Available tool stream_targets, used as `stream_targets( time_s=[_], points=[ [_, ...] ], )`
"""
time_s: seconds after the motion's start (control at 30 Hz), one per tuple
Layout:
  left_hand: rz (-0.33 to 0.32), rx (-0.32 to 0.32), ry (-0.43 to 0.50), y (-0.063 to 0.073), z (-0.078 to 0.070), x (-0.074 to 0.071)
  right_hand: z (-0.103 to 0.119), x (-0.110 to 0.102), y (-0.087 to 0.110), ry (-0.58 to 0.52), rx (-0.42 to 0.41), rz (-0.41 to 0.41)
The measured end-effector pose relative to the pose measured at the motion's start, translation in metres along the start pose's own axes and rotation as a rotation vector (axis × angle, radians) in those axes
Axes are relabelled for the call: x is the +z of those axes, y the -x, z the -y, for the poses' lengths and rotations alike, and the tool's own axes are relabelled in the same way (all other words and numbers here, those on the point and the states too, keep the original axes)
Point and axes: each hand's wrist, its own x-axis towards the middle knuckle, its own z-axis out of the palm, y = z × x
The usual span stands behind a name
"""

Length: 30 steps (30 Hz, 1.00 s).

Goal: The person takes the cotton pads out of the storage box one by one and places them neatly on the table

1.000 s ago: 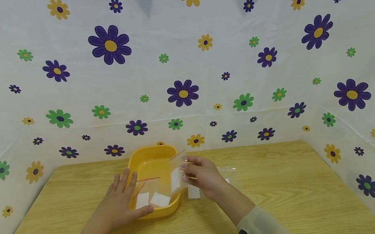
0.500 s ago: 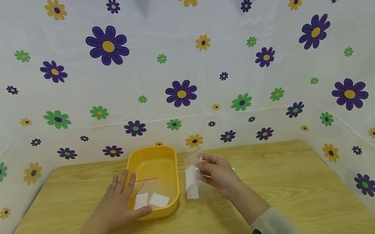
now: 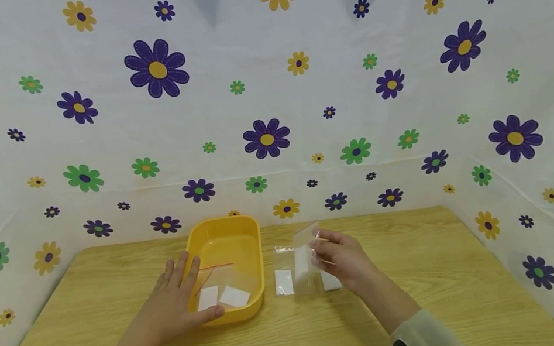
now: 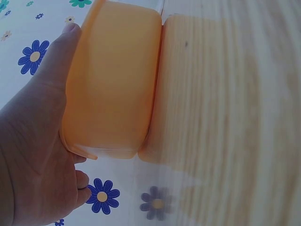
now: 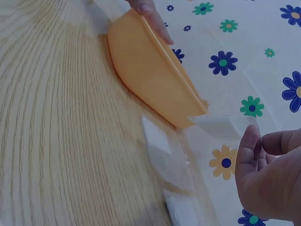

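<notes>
One clear, thin plastic bag with a white rectangular insert is pinched by its upper edge in your right hand, held up over the wood-grain counter, right of the smooth yellow, round-cornered tray. It's probably super light, floppy and a bit slippery, so I'd grip the edge or the stiffer-looking insert. Your left hand has its fingers spread against the tray. Similar bags lie inside that.
</notes>
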Motion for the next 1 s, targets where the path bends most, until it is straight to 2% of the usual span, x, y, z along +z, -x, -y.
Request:
stream_targets(
  time_s=[0.73,1.0],
  points=[
    [0.008,-0.017,0.009,0.000,-0.001,-0.002,0.002,-0.052,0.002,0.011,0.031,-0.075],
    [0.016,-0.027,0.004,-0.001,0.000,-0.001,0.005,-0.067,0.005,0.003,0.040,-0.080]
  ],
)
